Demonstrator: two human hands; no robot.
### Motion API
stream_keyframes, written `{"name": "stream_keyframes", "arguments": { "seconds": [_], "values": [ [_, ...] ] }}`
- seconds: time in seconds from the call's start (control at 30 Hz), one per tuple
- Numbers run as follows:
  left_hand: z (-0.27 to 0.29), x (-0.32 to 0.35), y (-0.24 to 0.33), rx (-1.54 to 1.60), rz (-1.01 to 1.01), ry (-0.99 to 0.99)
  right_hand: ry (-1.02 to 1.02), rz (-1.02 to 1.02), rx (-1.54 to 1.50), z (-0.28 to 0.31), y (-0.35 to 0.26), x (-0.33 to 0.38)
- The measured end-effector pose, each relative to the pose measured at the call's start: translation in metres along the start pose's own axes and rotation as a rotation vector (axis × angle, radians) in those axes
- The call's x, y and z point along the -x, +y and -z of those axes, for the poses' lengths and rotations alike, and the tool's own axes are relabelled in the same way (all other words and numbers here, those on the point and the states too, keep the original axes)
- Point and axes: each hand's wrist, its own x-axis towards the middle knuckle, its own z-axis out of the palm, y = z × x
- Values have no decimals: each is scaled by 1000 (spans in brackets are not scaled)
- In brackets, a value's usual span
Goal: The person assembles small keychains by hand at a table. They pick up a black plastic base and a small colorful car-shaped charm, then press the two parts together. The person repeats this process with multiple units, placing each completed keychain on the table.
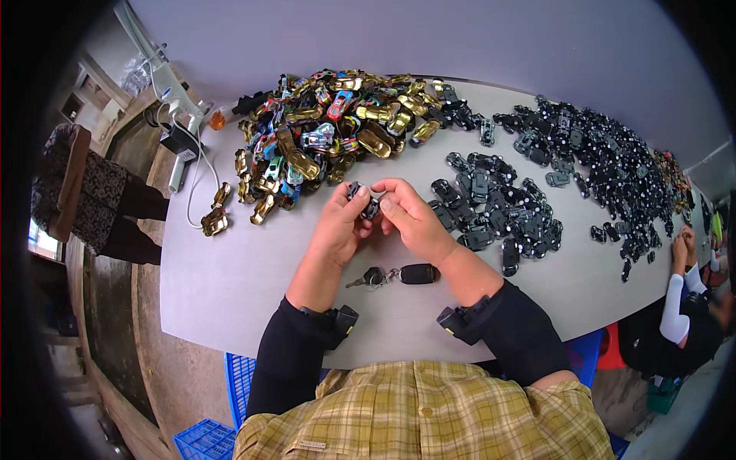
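Note:
In front of me, over the table point(230, 291), my left hand point(340, 222) is closed around a small black toy car chassis point(371, 208). My right hand point(414, 218) meets it from the other side, thumb and fingers closed on the same part. Fingers cover much of the chassis. Below the hands lies a bunch of keys point(373, 277) with a black fob point(419, 274). Just beyond the right hand spreads a pile of black toy car chassis point(491, 195). Past the left hand rises a heap of gold and coloured toy car bodies point(322, 130).
A larger mass of black chassis point(613, 169) covers the table's right side. A white power strip point(180, 107) with a cable stands at the left edge. Another person's hands point(682, 247) rest at the far right; a person in dark trousers point(130, 222) stands left.

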Motion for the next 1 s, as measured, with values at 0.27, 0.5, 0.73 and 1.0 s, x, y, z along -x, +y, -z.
{"name": "stream_keyframes", "arguments": {
  "seconds": [0.27, 0.5, 0.73, 1.0],
  "values": [
    [-15, 7, 5, -302, -233, 26, 16, 148, 193, 1, 6, 4],
    [-16, 10, 6, -214, -208, 100, -41, 3, -15, 0, -5, 2],
    [-19, 9, 6, -213, -180, 114, -18, -16, -11, 0, 0, 2],
    [-20, 9, 6, -313, -204, 125, 9, -18, -6, -1, 0, 2]
  ]
}}
